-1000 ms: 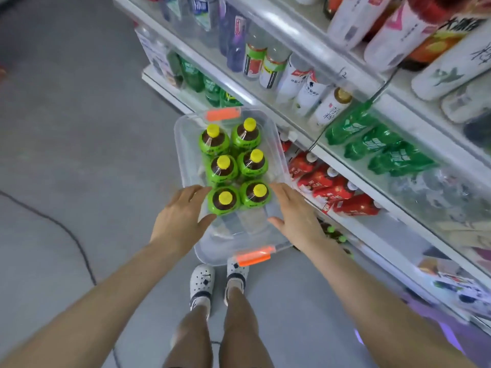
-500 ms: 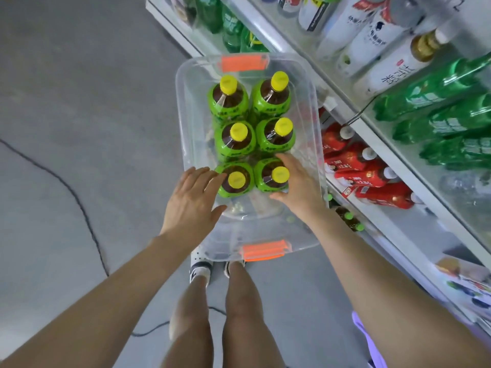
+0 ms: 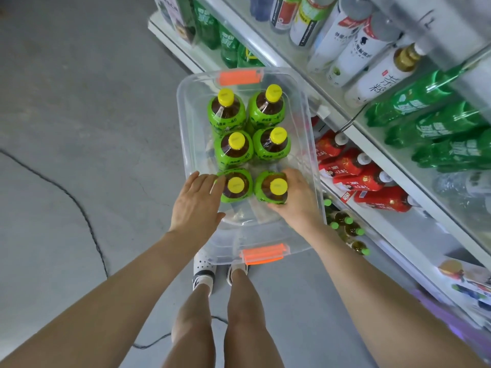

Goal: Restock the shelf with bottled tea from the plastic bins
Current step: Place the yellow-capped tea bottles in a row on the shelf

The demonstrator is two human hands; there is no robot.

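Our right hand (image 3: 295, 200) has now curled round the nearest tea bottle (image 3: 271, 187) in the bin (image 3: 186, 134). Left hand (image 3: 195, 205), fingers straight, touches its neighbour (image 3: 235, 185); lifting can begin

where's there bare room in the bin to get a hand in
Free: the near end of the clear bin, between the nearest two tea bottles and the near orange handle. Crowded: six bottles packed in pairs toward the far end. The left hand and right hand flank the nearest pair.
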